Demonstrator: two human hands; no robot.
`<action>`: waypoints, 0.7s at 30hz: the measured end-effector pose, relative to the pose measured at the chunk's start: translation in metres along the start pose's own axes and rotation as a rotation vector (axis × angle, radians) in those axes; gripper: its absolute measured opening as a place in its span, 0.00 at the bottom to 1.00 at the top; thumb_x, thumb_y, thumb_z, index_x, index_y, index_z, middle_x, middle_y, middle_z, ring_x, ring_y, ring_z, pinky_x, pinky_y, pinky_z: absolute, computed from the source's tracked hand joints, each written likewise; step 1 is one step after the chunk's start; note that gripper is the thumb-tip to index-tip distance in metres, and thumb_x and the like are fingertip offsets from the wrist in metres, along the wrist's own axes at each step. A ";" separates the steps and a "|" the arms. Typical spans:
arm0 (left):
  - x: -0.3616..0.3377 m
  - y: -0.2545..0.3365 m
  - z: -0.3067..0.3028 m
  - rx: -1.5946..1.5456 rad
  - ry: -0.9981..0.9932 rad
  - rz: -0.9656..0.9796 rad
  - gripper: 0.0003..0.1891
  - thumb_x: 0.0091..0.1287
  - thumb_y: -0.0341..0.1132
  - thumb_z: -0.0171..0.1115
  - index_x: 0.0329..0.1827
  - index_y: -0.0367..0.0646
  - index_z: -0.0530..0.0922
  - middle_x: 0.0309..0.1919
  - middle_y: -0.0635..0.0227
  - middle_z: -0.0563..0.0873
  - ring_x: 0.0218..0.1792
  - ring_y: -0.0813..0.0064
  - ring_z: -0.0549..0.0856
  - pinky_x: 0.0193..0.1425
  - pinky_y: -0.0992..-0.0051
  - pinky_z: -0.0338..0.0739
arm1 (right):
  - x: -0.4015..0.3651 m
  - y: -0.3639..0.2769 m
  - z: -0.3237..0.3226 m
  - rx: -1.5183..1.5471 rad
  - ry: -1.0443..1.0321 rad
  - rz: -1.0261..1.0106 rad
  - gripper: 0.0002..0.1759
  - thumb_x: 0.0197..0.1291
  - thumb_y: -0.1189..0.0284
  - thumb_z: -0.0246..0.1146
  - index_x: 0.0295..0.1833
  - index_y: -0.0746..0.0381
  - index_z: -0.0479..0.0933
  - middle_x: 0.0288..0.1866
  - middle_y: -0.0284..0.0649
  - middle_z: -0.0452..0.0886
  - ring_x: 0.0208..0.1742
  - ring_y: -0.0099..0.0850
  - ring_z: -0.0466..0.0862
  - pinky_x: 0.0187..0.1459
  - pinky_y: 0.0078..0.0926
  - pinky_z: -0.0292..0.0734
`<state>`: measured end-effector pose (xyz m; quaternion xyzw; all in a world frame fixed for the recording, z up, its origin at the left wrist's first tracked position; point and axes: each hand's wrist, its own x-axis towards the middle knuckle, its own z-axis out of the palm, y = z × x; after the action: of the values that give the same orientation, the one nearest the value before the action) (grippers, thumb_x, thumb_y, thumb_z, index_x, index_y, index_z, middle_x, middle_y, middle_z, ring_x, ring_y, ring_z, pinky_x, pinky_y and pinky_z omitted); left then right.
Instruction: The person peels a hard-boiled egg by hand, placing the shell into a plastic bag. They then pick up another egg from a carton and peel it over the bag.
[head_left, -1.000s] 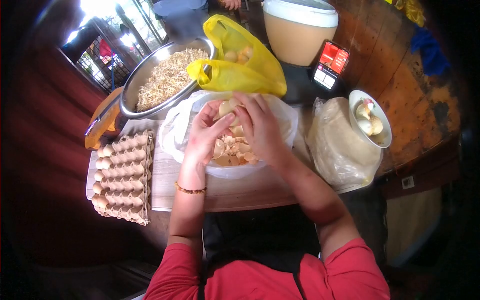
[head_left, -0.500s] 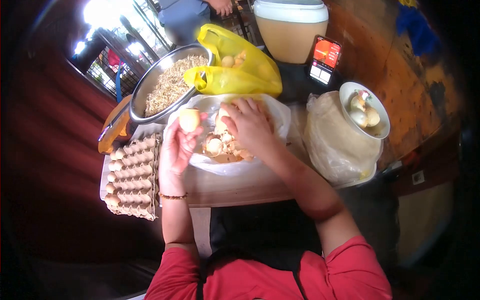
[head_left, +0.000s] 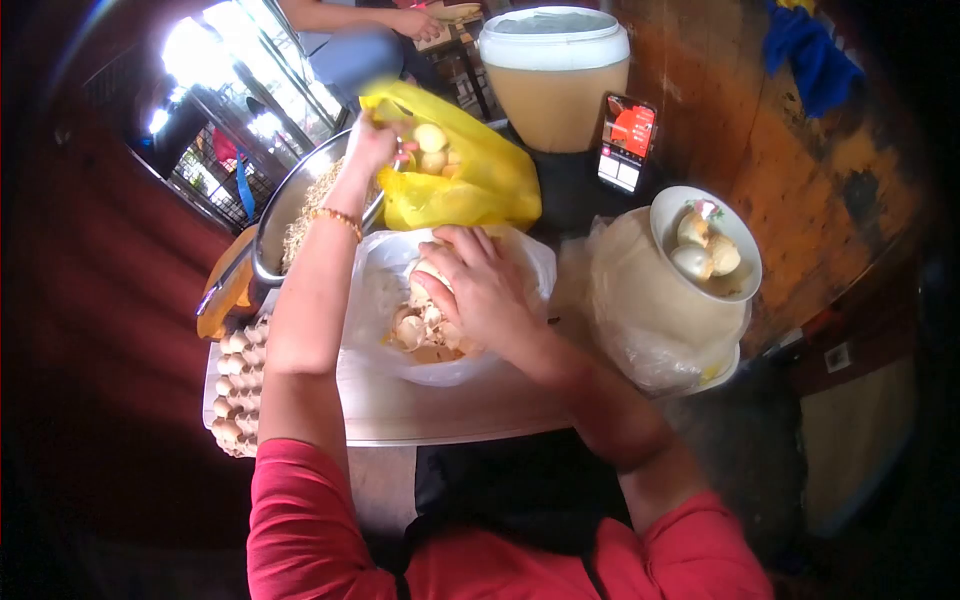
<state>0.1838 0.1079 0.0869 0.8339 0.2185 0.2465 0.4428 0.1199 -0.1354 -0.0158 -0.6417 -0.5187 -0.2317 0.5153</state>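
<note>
My left hand (head_left: 380,142) reaches to the mouth of a yellow plastic bag (head_left: 470,185), fingers apart beside the eggs (head_left: 431,138) inside it. I see no egg in that hand, though its palm is turned away. Over a white plastic bag (head_left: 375,300) in front of me, my right hand (head_left: 475,285) curls round a pale egg (head_left: 430,273), which its fingers partly cover. Broken eggshells (head_left: 425,328) lie in the white bag below that hand.
A metal bowl (head_left: 268,235) of straw-like husks stands behind my left arm. An egg carton (head_left: 240,390) sits at the left. To the right are a wrapped container (head_left: 660,320), a bowl (head_left: 660,215) of eggs, a phone (head_left: 628,140) and a bucket (head_left: 555,90). Another person's hand (head_left: 418,24) shows behind.
My left hand has moved up and away to the yellow bag, and the egg it held no longer shows in it. My right hand stays over the white bag. The view has shifted.
</note>
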 end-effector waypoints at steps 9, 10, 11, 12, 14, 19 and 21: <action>-0.029 0.020 -0.031 0.193 0.041 0.142 0.34 0.68 0.31 0.58 0.72 0.28 0.53 0.52 0.59 0.81 0.36 0.71 0.88 0.32 0.76 0.82 | 0.001 -0.007 -0.003 0.028 -0.003 0.011 0.11 0.59 0.69 0.64 0.45 0.63 0.80 0.50 0.45 0.76 0.51 0.45 0.76 0.53 0.38 0.71; -0.045 0.016 -0.044 0.284 0.053 0.254 0.30 0.67 0.32 0.60 0.68 0.28 0.61 0.47 0.61 0.83 0.36 0.73 0.88 0.34 0.76 0.82 | 0.001 -0.006 -0.004 0.002 -0.011 -0.016 0.10 0.59 0.70 0.63 0.44 0.63 0.80 0.50 0.45 0.77 0.50 0.45 0.76 0.53 0.38 0.71; -0.064 0.011 -0.058 0.384 0.062 0.359 0.27 0.66 0.33 0.62 0.64 0.29 0.68 0.42 0.64 0.85 0.35 0.75 0.88 0.35 0.77 0.82 | 0.002 -0.004 -0.003 -0.019 -0.018 -0.046 0.08 0.59 0.71 0.63 0.43 0.63 0.80 0.50 0.46 0.77 0.50 0.46 0.77 0.53 0.38 0.72; -0.085 0.005 -0.073 0.401 0.101 0.361 0.23 0.65 0.34 0.64 0.60 0.30 0.73 0.39 0.64 0.86 0.35 0.76 0.87 0.37 0.78 0.81 | 0.002 0.000 -0.001 -0.067 -0.020 -0.071 0.08 0.59 0.71 0.63 0.41 0.62 0.79 0.50 0.44 0.77 0.51 0.44 0.77 0.53 0.38 0.72; -0.114 -0.024 -0.116 0.494 0.132 0.308 0.17 0.63 0.35 0.66 0.51 0.34 0.80 0.37 0.65 0.87 0.34 0.78 0.87 0.40 0.80 0.80 | 0.003 0.005 0.004 -0.080 -0.002 -0.078 0.06 0.59 0.72 0.63 0.39 0.63 0.78 0.51 0.43 0.77 0.52 0.43 0.77 0.53 0.38 0.72; -0.201 -0.108 -0.267 0.646 0.303 -0.118 0.19 0.60 0.45 0.65 0.45 0.38 0.84 0.28 0.59 0.87 0.29 0.72 0.87 0.38 0.71 0.79 | 0.008 -0.006 -0.005 -0.046 0.012 -0.002 0.05 0.61 0.74 0.62 0.39 0.64 0.77 0.50 0.43 0.77 0.53 0.43 0.78 0.53 0.37 0.74; -0.246 -0.124 -0.307 0.865 0.329 -0.241 0.18 0.58 0.47 0.66 0.39 0.40 0.86 0.26 0.59 0.87 0.30 0.69 0.87 0.38 0.69 0.78 | 0.010 -0.010 -0.008 -0.028 0.032 0.075 0.07 0.62 0.72 0.62 0.42 0.64 0.76 0.52 0.44 0.77 0.55 0.43 0.78 0.52 0.37 0.76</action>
<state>-0.2131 0.2215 0.0782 0.8603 0.4635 0.2084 0.0403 0.1162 -0.1384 -0.0001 -0.6639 -0.4826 -0.2299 0.5229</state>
